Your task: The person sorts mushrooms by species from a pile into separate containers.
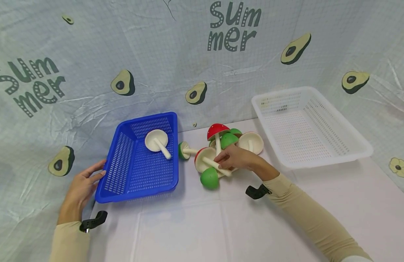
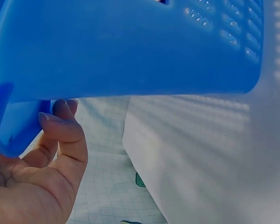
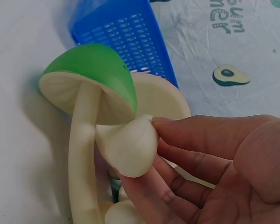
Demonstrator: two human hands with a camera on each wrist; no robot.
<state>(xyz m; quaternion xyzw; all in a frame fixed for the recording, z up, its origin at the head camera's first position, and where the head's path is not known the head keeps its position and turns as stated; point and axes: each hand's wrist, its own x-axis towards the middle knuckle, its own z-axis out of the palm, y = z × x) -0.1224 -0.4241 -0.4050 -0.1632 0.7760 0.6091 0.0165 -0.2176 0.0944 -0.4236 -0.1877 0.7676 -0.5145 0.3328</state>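
My left hand (image 1: 79, 189) holds the left rim of a blue plastic basket (image 1: 136, 197), fingers curled at its edge in the left wrist view. Inside the basket lies one toy mushroom (image 1: 156, 141), its pale underside and stem facing up. Over a pile of toy mushrooms, my right hand (image 1: 238, 159) pinches the pale stem (image 3: 133, 147) of a red-capped mushroom (image 1: 202, 160) between thumb and fingers. A green-capped mushroom (image 1: 210, 178) lies right in front of it. Behind the hand are another red-capped mushroom (image 1: 218, 131) and several green ones, partly hidden.
A small green mushroom (image 1: 185, 150) lies beside the blue basket's right wall. To the right of the pile, a mushroom (image 1: 257, 142) shows its pale underside near a white perforated basket (image 1: 326, 163). A printed cloth (image 1: 162, 72) hangs behind the table (image 1: 188, 225).
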